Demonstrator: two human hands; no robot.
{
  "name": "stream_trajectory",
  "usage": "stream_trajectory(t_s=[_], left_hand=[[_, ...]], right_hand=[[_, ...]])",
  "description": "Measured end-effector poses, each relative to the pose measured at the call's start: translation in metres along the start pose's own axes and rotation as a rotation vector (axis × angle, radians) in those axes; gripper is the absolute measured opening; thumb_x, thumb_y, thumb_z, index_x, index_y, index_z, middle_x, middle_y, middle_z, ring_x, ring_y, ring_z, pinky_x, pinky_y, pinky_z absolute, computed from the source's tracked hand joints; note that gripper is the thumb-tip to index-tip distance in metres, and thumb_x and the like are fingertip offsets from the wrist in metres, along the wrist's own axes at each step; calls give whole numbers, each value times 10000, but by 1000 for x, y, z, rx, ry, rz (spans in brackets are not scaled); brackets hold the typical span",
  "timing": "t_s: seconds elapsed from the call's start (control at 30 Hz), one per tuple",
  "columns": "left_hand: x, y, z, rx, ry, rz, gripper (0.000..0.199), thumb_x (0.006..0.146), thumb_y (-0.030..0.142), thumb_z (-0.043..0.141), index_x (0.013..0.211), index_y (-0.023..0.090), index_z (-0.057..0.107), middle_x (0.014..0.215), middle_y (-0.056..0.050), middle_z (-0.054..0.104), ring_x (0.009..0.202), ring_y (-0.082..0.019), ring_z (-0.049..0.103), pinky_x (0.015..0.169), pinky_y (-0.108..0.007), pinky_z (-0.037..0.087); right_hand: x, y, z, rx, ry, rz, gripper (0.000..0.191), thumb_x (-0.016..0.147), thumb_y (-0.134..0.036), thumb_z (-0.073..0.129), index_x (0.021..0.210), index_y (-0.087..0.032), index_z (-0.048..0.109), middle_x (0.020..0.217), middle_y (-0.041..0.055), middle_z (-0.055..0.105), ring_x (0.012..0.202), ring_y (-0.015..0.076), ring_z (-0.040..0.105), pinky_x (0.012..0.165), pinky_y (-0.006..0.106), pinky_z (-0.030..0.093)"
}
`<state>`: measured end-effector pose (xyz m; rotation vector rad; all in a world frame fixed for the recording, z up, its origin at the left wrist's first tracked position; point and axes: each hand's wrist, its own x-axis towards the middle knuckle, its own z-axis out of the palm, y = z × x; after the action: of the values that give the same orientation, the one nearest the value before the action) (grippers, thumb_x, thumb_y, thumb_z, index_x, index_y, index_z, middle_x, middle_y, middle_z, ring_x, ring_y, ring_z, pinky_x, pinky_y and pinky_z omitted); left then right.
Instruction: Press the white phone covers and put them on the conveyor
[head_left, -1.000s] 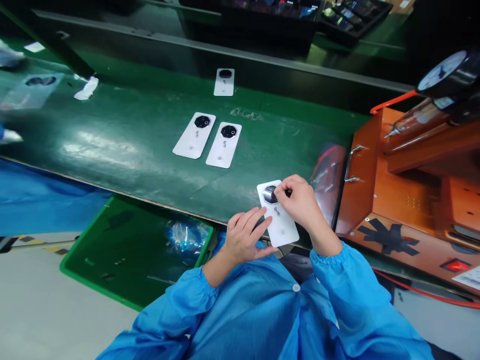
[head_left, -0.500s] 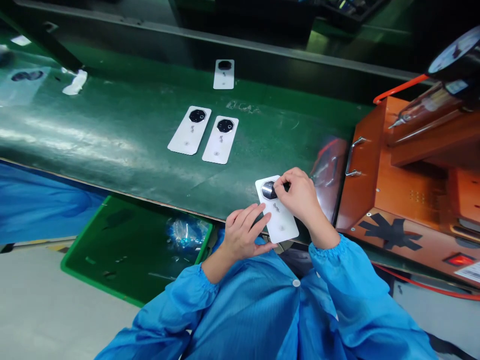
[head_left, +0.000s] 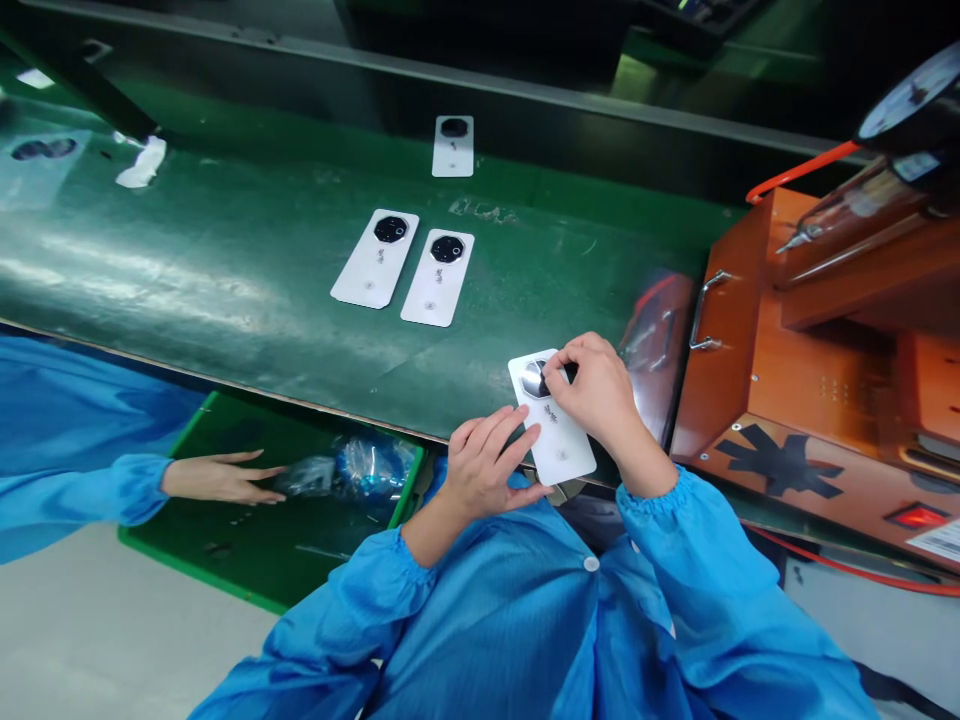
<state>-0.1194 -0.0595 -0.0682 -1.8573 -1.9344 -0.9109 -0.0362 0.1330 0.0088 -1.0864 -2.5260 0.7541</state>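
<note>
A white phone-shaped panel (head_left: 564, 447) with a dark, shiny round camera area lies tilted at the table's front edge. My left hand (head_left: 487, 462) grips its lower left side, fingers on top and thumb at the bottom edge. The thumb and index finger of my right hand (head_left: 598, 390) are pinched together at the right side of the camera area; whatever is between them is too small to make out. Two similar panels lie side by side, one on the left (head_left: 376, 260) and one on the right (head_left: 439, 280). Farther back lies another panel (head_left: 453, 158).
An orange machine (head_left: 795, 390) with a handle stands at the right. Clear plastic (head_left: 656, 335) lies beside it. Below the green table (head_left: 247, 250), another person's hand (head_left: 221, 478) reaches over a green bin (head_left: 217, 560) holding plastic wrapping (head_left: 371, 468). White scrap (head_left: 142, 163) lies at the left.
Another person's hand and sleeve have come in from the left over the green bin, touching clear plastic. My hands hold nearly the same pose; the reflection on the camera area has changed.
</note>
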Motion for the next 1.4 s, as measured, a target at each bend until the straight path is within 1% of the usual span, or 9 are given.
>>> stream_trajectory(t_s=[0.2, 0.37, 0.57, 0.67, 0.83, 0.9, 1.03, 1.2, 1.4], left_hand=[[2, 2, -3, -37, -45, -42, 705, 876, 735, 597, 1377, 240, 639, 1385, -132, 685, 1271, -303, 636, 1072, -422, 349], [6, 0, -12, -168, -60, -81, 682, 941, 702, 517, 1397, 205, 616, 1388, -183, 664, 1298, -339, 610, 1080, -482, 388], [2, 11, -26, -401, 0, 58, 651, 976, 537, 552, 1500, 154, 507, 1352, -212, 638, 1210, -325, 659, 983, -434, 569], [13, 18, -35, -496, -29, 116, 633, 978, 631, 479, 1430, 203, 592, 1413, -203, 579, 1153, -337, 672, 922, -460, 604], [101, 63, -38, -796, -164, -169, 402, 989, 386, 559, 1373, 274, 601, 1186, -110, 675, 923, -247, 699, 827, -440, 615], [153, 96, -24, -976, -391, -172, 464, 946, 346, 638, 1399, 270, 574, 1206, -103, 698, 1006, -243, 705, 891, -423, 606], [245, 164, 21, -1473, -584, -337, 511, 906, 338, 648, 1378, 170, 548, 1273, -164, 691, 1029, -234, 722, 744, -323, 604], [295, 220, 59, -1701, -527, -497, 358, 763, 264, 758, 1085, 166, 635, 1153, -101, 736, 996, -218, 707, 719, -284, 589], [313, 234, 84, -1678, -270, -595, 233, 765, 347, 757, 833, 164, 630, 775, -21, 703, 730, -155, 663, 633, -253, 550]], right_hand=[[-38, -1, -19, -22, 169, -81, 352, 919, -357, 610, 1232, -208, 674, 1202, 142, 596, 1170, 316, 579, 970, 468, 506], [-100, 8, -31, 37, 111, 32, 337, 999, -414, 532, 1276, -249, 630, 1050, 85, 682, 873, 243, 650, 831, 400, 528], [-138, 9, -13, 841, -38, 287, 345, 985, -491, 554, 1227, -245, 569, 919, 22, 667, 711, 160, 622, 634, 281, 497], [-155, 16, -30, 1025, 10, 304, 348, 960, -464, 621, 1237, -256, 585, 939, 17, 659, 735, 144, 622, 633, 254, 492], [-225, 56, -96, 864, 452, 443, 400, 969, -468, 628, 1329, -297, 590, 990, 45, 704, 812, 189, 676, 666, 286, 544], [-245, 81, -121, 794, 703, 523, 420, 937, -495, 666, 1301, -291, 629, 1032, 68, 722, 829, 212, 695, 642, 296, 560], [-251, 128, -152, 744, 1028, 535, 497, 880, -489, 736, 1314, -266, 640, 1149, 104, 734, 889, 240, 723, 677, 331, 603], [-231, 157, -171, 727, 1020, 478, 564, 849, -532, 750, 1308, -218, 652, 1154, 127, 756, 917, 267, 742, 718, 379, 628], [-196, 174, -201, 667, 979, 449, 599, 817, -534, 753, 1284, -169, 667, 1135, 146, 768, 945, 276, 745, 852, 441, 618]])
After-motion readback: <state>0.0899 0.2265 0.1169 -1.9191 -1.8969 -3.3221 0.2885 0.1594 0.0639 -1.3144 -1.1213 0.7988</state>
